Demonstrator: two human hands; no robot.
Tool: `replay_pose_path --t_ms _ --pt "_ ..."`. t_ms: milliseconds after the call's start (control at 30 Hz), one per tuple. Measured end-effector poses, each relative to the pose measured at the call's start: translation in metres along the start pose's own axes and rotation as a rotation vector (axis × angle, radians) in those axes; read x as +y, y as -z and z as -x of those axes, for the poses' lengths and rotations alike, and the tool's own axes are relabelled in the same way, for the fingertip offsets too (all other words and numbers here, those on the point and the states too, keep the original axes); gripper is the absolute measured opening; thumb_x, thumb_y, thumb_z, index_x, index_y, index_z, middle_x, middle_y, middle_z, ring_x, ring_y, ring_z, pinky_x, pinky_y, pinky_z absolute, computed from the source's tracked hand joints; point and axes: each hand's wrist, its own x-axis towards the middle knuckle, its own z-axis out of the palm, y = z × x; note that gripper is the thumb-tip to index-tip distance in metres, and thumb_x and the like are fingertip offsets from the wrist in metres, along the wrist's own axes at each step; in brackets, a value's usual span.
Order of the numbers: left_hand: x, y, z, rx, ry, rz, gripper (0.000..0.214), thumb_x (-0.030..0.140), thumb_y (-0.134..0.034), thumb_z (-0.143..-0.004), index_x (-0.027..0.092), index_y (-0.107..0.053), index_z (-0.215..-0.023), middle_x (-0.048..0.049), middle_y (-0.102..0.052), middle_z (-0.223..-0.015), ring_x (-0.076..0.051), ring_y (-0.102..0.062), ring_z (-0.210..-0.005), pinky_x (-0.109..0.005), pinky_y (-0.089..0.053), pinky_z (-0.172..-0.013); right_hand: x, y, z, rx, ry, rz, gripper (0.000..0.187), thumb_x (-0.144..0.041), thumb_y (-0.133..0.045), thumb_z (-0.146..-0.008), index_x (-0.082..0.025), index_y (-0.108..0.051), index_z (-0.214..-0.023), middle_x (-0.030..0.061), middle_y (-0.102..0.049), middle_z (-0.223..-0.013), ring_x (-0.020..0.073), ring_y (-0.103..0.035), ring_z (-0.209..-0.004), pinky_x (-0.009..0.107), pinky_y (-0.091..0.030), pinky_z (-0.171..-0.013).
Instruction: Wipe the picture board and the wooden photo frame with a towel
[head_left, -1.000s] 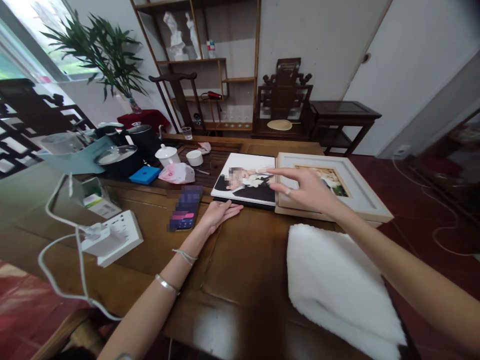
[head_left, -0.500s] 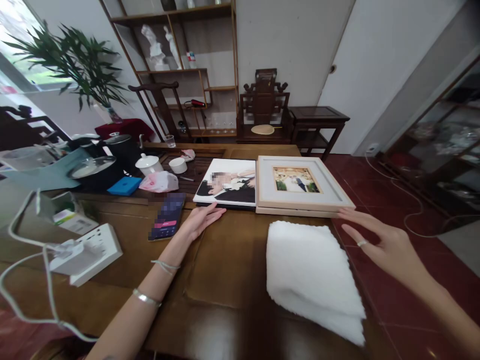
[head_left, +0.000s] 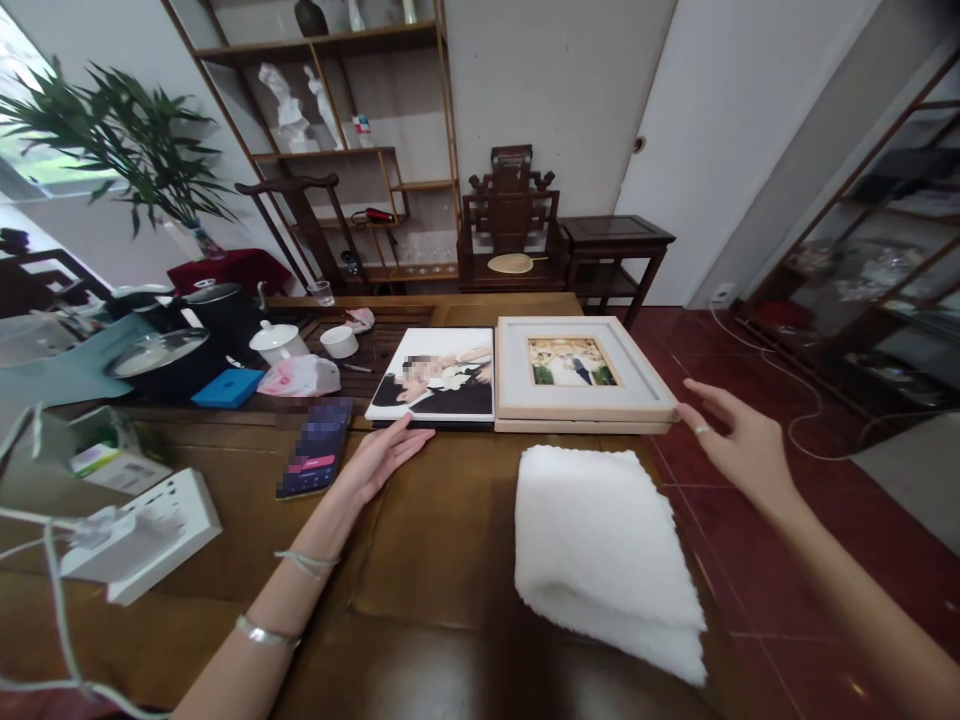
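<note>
My left hand (head_left: 382, 456) lies flat and open on the wooden table (head_left: 442, 520), fingertips touching the near edge of a frameless photo print (head_left: 439, 375). Beside the print sits a pale wooden picture frame (head_left: 581, 370) holding a small photo. My right hand (head_left: 739, 440) hovers open off the table's right side, fingers spread, fingertips close to the frame's near right corner. A folded white fluffy cloth (head_left: 600, 545) lies on the table between my arms.
A phone (head_left: 315, 460) lies left of my left hand. Further left are a white power strip (head_left: 146, 530) with cable, a blue box (head_left: 227, 387), a pink bag (head_left: 300, 375), teaware and pots. Shelves, dark wooden chairs and a plant stand behind; red floor on the right.
My right hand left the top of the photo print and frame, swung out to the right past the table edge, and now sits near the frame's right corner. The left hand stayed put.
</note>
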Motion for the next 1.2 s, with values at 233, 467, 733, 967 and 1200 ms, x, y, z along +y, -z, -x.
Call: replay_pose_path --t_ms 233,467,733,967,1200 --pt "0.001 -0.001 0.003 -0.006 0.001 -0.018 0.016 0.017 -0.062 -0.085 0.004 -0.062 -0.092 -0.0217 -0.073 -0.089 -0.025 -0.069 -0.098 -0.031 -0.048 -0.098 0.001 -0.024 -0.053 -0.308 -0.219 0.132 0.043 -0.05 -0.054 -0.08 -0.017 -0.067 -0.104 0.0148 -0.07 -0.105 0.033 -0.064 -0.099 0.044 -0.049 -0.085" --pt "0.0 0.001 0.0 -0.024 0.003 -0.032 0.014 0.016 -0.057 -0.087 0.003 -0.062 -0.092 -0.0219 -0.072 -0.091 -0.024 -0.069 -0.097 -0.03 -0.048 -0.098 0.001 -0.047 -0.072 -0.422 -0.314 0.299 0.034 -0.041 -0.048 -0.086 -0.013 -0.067 -0.084 0.0208 -0.068 -0.092 0.036 -0.062 -0.094 0.041 -0.047 -0.075" --pt "-0.003 0.002 -0.002 -0.041 -0.013 -0.071 0.015 0.016 -0.056 -0.088 0.003 -0.062 -0.09 -0.0223 -0.072 -0.093 -0.024 -0.068 -0.1 -0.027 -0.048 -0.099 -0.001 -0.057 -0.072 -0.384 -0.38 0.299 0.031 -0.035 -0.055 -0.091 -0.017 -0.056 -0.117 0.0096 -0.058 -0.119 0.0221 -0.06 -0.099 0.042 -0.051 -0.083" --pt "0.001 0.01 -0.002 -0.067 -0.012 -0.252 0.018 0.025 -0.058 -0.088 0.008 -0.063 -0.083 -0.0206 -0.073 -0.091 -0.021 -0.071 -0.09 -0.025 -0.053 -0.086 0.0 -0.055 -0.077 -0.356 -0.386 0.237 0.03 -0.036 -0.055 -0.091 -0.016 -0.059 -0.114 0.0112 -0.06 -0.116 0.0231 -0.06 -0.098 0.041 -0.051 -0.082" --pt "0.012 -0.036 0.025 -0.147 -0.096 -0.675 0.038 0.047 -0.06 -0.081 0.012 -0.062 -0.065 -0.0111 -0.071 -0.061 -0.015 -0.065 -0.048 -0.021 -0.044 -0.046 -0.004 -0.05 -0.08 -0.372 -0.375 0.2 0.031 -0.039 -0.056 -0.089 -0.015 -0.063 -0.109 0.0155 -0.063 -0.111 0.0282 -0.062 -0.097 0.04 -0.05 -0.08"
